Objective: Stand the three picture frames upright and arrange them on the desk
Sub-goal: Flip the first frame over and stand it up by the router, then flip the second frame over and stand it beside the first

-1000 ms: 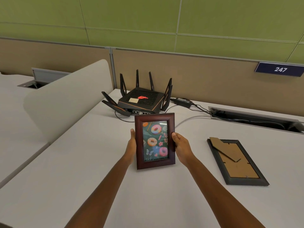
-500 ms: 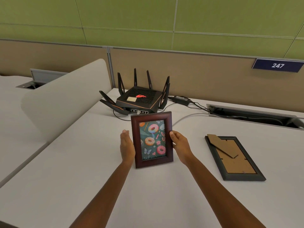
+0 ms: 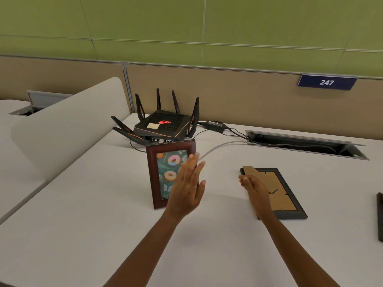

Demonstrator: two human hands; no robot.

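Three frames in view. Dark red wooden frame [image 3: 153, 172] with the doughnut print stands upright at centre of the white desk [image 3: 83, 235], just in front of the black router [image 3: 165, 127]. My left hand [image 3: 187, 189] is before its right half, fingers straight and together, holding nothing; contact I cannot tell. My right hand [image 3: 256, 188], fingers loosely bent, gripping nothing, hovers over the left edge of the black frame [image 3: 284, 197], face down right of centre. Third frame [image 3: 380, 216]: dark sliver at the right edge.

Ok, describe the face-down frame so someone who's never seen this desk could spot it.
Start at the white desk under the blue 247 sign. Right of the upright donut picture frame, a black frame lies flat. Unlike that one, it shows its brown cardboard back.
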